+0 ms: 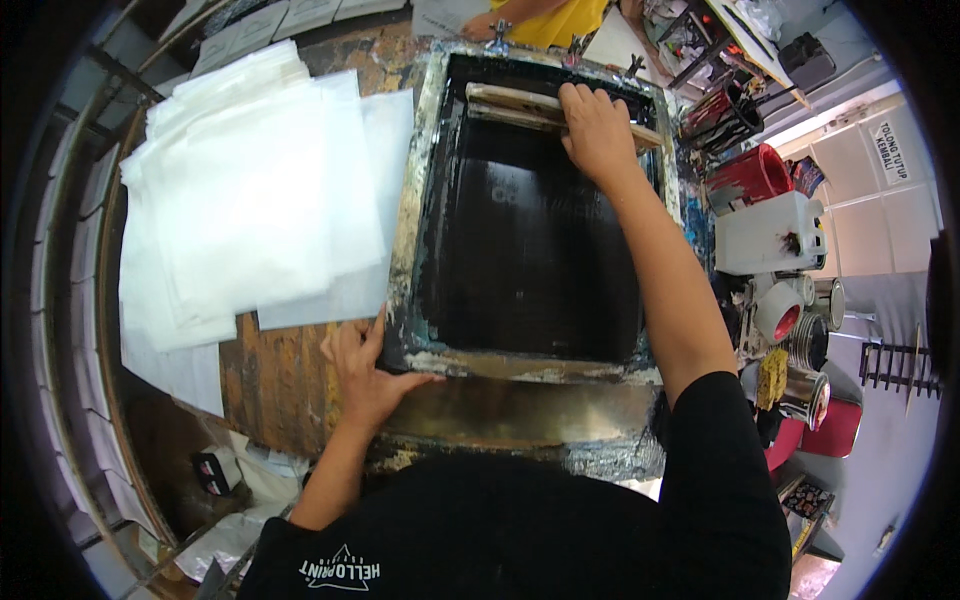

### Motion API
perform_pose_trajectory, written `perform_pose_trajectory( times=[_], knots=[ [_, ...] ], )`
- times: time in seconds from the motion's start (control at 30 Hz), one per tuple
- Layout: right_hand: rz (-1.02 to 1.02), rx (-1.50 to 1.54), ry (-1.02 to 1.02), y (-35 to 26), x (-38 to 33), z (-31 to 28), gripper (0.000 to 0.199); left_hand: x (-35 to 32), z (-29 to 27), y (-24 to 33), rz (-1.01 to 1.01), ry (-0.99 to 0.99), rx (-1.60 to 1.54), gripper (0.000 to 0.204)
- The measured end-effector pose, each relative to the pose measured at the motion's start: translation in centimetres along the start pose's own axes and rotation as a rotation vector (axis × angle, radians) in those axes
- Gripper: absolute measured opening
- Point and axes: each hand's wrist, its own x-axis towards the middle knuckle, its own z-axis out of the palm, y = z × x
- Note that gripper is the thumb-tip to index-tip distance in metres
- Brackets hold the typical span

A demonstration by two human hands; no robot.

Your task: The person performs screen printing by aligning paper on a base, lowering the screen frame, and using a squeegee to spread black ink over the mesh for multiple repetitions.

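A screen printing frame with a dark mesh lies flat on the worktable before me. At its far end, a wooden squeegee spans most of the mesh's width. My right hand grips the squeegee from above, right of its middle, fingers wrapped over the wood. Against the frame's near left corner rests my left hand, thumb and fingers spread along the two outer edges. Clamps sit along the frame's far side. Black ink covers the mesh and hides what lies beneath.
Stacked white sheets cover the table left of the frame. Along the right stand a red-stained bucket, a white jerrycan, paint tins and a yellow sponge. Across the table is another person in yellow. Metal racks line the left.
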Motion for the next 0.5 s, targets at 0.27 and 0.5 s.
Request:
perform_pose_trajectory(
  times=[0.27,0.5],
  knots=[
    [0.045,0.036,-0.108,-5.6,-8.2,-4.7,0.043,-0.1,-0.1,0.2,0.0,0.036,-0.013,0.118],
    [0.061,0.08,-0.188,-12.2,-18.6,-12.2,0.023,-0.2,-0.3,0.5,-0.034,0.029,-0.044,0.106]
  ],
)
